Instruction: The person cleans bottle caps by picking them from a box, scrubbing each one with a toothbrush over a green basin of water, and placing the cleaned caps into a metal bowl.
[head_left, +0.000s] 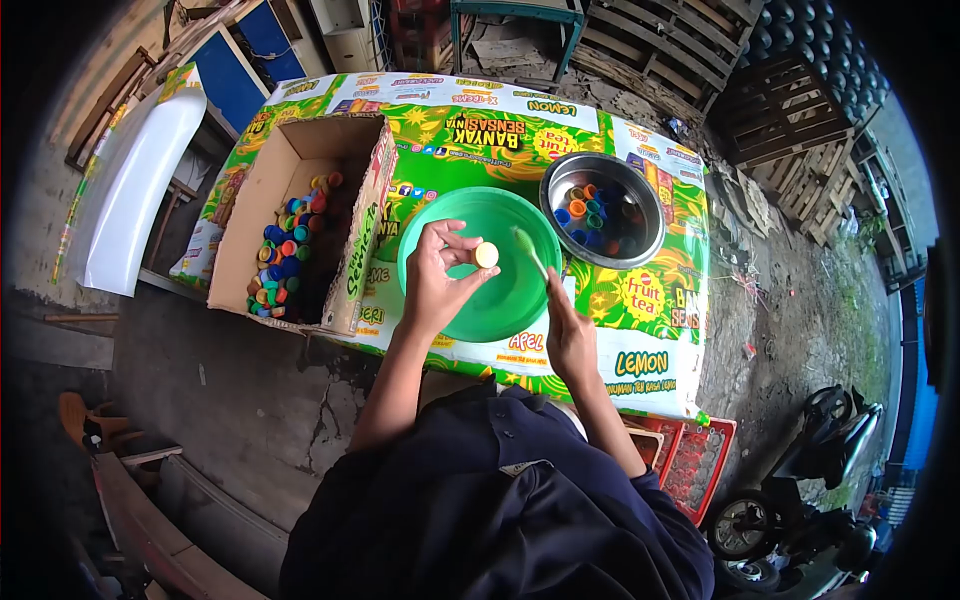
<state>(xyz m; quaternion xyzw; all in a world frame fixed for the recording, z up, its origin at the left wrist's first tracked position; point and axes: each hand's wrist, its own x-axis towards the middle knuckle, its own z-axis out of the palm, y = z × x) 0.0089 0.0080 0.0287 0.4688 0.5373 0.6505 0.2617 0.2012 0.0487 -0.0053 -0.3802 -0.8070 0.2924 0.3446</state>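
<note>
Above the green basin, my left hand pinches a pale yellow bottle cap between thumb and fingers. My right hand is closed round the handle of a small brush, whose light green head points up and left, a short way right of the cap and apart from it. A metal bowl stands right of the basin with blue, orange and green caps in it. To the left is a cardboard box holding a pile of caps in many colours.
A printed plastic cover lies over the table. Red crates stand below its near right corner. Wooden pallets lean beyond the far edge, and a motorbike is at the lower right.
</note>
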